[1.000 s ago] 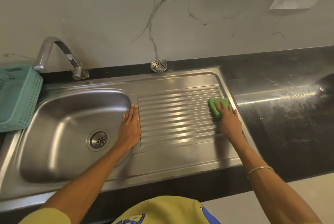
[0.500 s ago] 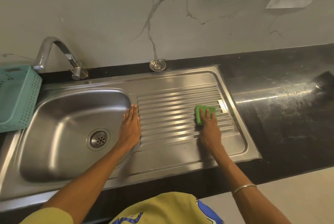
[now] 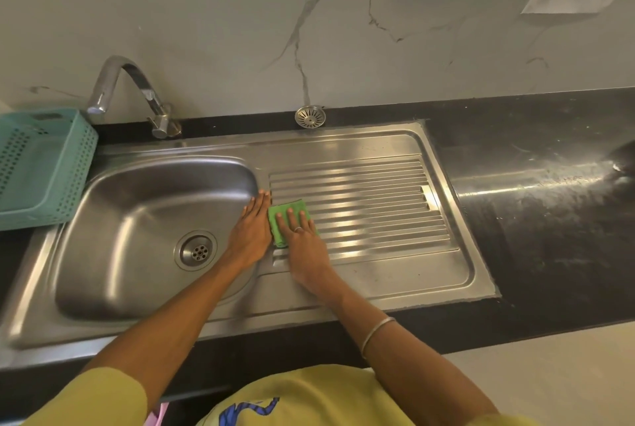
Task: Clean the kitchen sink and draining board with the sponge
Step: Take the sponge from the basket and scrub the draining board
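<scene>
A steel sink basin lies on the left, with a ribbed draining board to its right. A green sponge lies flat at the left end of the ribs. My right hand presses on the sponge with its fingers spread over it. Flat on the steel strip between basin and board rests my left hand, fingers together, touching the sponge's left edge and holding nothing.
A curved tap stands behind the basin. A teal plastic basket sits at the left, partly over the sink rim. A loose metal strainer leans against the wall. Black countertop stretches to the right.
My right hand has slid the sponge leftwards across the ribs, from the right end of the board to its left end beside my left hand. The left hand has stayed put.
</scene>
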